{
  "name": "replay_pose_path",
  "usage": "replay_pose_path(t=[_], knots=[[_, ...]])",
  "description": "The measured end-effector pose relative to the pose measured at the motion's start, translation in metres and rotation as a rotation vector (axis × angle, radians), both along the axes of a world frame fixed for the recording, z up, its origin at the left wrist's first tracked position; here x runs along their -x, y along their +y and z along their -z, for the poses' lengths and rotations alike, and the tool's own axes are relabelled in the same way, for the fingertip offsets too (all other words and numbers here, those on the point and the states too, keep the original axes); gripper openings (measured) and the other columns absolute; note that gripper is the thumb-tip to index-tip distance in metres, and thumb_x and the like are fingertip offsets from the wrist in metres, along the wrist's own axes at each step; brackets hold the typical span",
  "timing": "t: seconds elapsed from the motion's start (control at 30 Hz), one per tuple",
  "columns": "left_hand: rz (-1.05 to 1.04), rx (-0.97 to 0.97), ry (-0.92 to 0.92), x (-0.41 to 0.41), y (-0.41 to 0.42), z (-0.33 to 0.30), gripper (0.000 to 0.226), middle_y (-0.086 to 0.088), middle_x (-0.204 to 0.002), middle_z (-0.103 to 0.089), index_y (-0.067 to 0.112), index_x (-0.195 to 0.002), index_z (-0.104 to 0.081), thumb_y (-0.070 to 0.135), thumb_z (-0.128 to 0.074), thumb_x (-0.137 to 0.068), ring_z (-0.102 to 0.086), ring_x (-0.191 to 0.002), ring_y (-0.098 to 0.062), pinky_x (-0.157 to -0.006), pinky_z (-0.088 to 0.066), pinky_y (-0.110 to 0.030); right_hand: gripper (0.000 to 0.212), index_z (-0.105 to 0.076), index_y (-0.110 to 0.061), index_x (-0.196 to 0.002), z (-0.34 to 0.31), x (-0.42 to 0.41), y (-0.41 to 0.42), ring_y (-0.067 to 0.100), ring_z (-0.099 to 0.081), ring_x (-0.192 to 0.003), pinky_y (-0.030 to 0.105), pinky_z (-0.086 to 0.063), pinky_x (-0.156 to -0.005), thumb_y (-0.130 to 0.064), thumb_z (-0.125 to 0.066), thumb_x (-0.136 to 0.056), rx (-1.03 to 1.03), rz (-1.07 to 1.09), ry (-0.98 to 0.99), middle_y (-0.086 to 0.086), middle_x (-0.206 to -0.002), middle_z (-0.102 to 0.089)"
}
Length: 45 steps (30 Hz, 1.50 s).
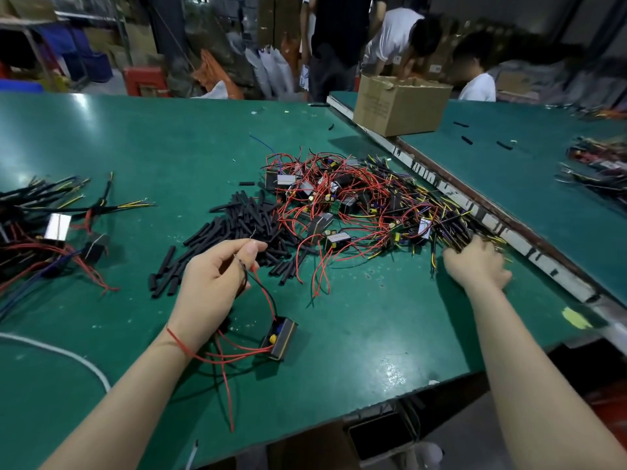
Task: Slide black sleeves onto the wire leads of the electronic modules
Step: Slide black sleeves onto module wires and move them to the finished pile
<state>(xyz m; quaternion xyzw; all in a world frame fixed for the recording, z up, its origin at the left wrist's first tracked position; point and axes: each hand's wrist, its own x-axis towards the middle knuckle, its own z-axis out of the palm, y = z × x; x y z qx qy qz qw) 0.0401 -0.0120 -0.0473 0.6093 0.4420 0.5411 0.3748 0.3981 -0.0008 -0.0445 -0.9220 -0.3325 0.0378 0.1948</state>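
Red/black leads (261, 290) pinched twisted in my left hand (212, 283), module (280, 337) resting on mat below. Right hand (475, 266) clenched into wire pile. Sleeves (237, 228) light, limp-ish; I'd grip mid-tube, feed bare tips.

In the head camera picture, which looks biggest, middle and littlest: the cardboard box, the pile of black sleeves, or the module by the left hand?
1. Cardboard box, though farthest
2. Sleeve pile
3. Module, though nearest
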Motion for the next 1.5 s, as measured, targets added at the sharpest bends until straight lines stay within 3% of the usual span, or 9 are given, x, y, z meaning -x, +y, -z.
replay_pose_path(t=[0.27,0.47,0.73,0.9,1.0,1.17,1.23,1.37,1.5], knots=[[-0.015,0.01,0.024,0.0,0.001,-0.002,0.018,0.012,-0.066,-0.062,0.028,-0.092,-0.071,0.027,-0.053,-0.094,-0.05,-0.055,-0.001,-0.053,-0.047,-0.015,0.045,-0.048,-0.013,-0.133,-0.011,0.062,0.027,0.032,-0.034,-0.133,0.047,-0.024,-0.106,-0.032,-0.045,-0.093,0.206,-0.16,-0.068,0.015,-0.143,-0.039],[-0.025,0.007,0.051,-0.001,-0.001,-0.003,0.019,0.014,-0.067,-0.062,0.028,-0.092,-0.071,0.025,-0.052,-0.095,-0.051,-0.054,0.0,-0.054,-0.047,-0.013,0.095,-0.019,-0.012,-0.149,-0.027,0.014,0.023,0.037,-0.012,-0.142,0.052,-0.019,-0.111,-0.061,-0.061,-0.08,0.058,-0.142,0.195,0.02,-0.154,-0.016],[-0.024,0.031,0.031,-0.002,-0.002,-0.005,0.019,0.01,-0.066,-0.061,0.029,-0.09,-0.07,0.025,-0.052,-0.095,-0.05,-0.053,0.001,-0.053,-0.046,-0.012,0.06,-0.035,0.004,-0.136,-0.007,0.033,0.029,0.041,-0.035,-0.128,0.045,-0.036,-0.096,-0.039,-0.042,-0.095,-0.019,-0.108,0.174,0.027,-0.141,-0.033],[-0.022,0.028,0.043,-0.003,-0.002,-0.006,0.019,0.014,-0.066,-0.06,0.028,-0.09,-0.07,0.022,-0.052,-0.095,-0.049,-0.052,-0.001,-0.052,-0.044,-0.012,0.033,-0.059,0.005,-0.111,-0.012,0.044,0.023,0.035,-0.062,-0.103,0.031,-0.048,-0.075,-0.02,-0.048,-0.094,0.027,-0.207,0.151,0.024,-0.113,-0.063],[-0.024,0.032,0.046,-0.003,-0.001,-0.006,0.019,0.014,-0.065,-0.06,0.027,-0.09,-0.07,0.022,-0.052,-0.095,-0.049,-0.052,0.0,-0.052,-0.043,-0.012,0.02,-0.063,0.0,-0.102,-0.01,0.069,0.023,0.019,-0.066,-0.072,0.013,-0.044,-0.043,-0.015,-0.056,-0.091,-0.03,-0.303,0.361,0.016,-0.087,-0.063],[-0.028,0.043,0.037,0.0,-0.002,-0.006,0.019,0.014,-0.065,-0.06,0.026,-0.092,-0.071,0.024,-0.052,-0.095,-0.049,-0.053,0.0,-0.054,-0.046,-0.016,0.016,-0.054,-0.004,-0.103,-0.016,0.085,0.018,0.014,-0.066,-0.049,0.016,-0.044,-0.038,-0.005,-0.04,-0.096,-0.134,-0.354,0.775,0.009,-0.074,-0.069],[-0.029,0.049,0.043,0.001,-0.001,-0.006,0.019,0.013,-0.066,-0.061,0.027,-0.092,-0.071,0.025,-0.052,-0.095,-0.05,-0.054,0.0,-0.055,-0.047,-0.015,0.016,-0.057,-0.014,-0.101,-0.021,0.071,0.008,0.008,-0.064,-0.052,0.015,-0.041,-0.042,-0.007,-0.045,-0.093,-0.034,-0.544,0.683,-0.001,-0.072,-0.069],[-0.021,0.052,0.045,0.0,-0.002,-0.006,0.02,0.011,-0.068,-0.061,0.031,-0.09,-0.07,0.025,-0.052,-0.096,-0.049,-0.054,-0.002,-0.054,-0.047,-0.011,0.019,-0.065,-0.03,-0.102,-0.025,0.043,0.002,0.016,-0.058,-0.087,0.027,-0.042,-0.072,-0.024,-0.07,-0.084,0.163,-0.692,0.028,-0.004,-0.083,-0.067],[-0.025,0.049,0.041,0.0,-0.003,-0.007,0.019,0.012,-0.067,-0.061,0.03,-0.09,-0.07,0.026,-0.052,-0.095,-0.048,-0.053,-0.002,-0.053,-0.046,-0.012,0.013,-0.064,-0.041,-0.086,-0.03,0.047,0.001,0.022,-0.034,-0.114,0.036,-0.027,-0.087,-0.036,-0.075,-0.08,0.179,-0.75,-0.183,-0.008,-0.109,-0.045]])
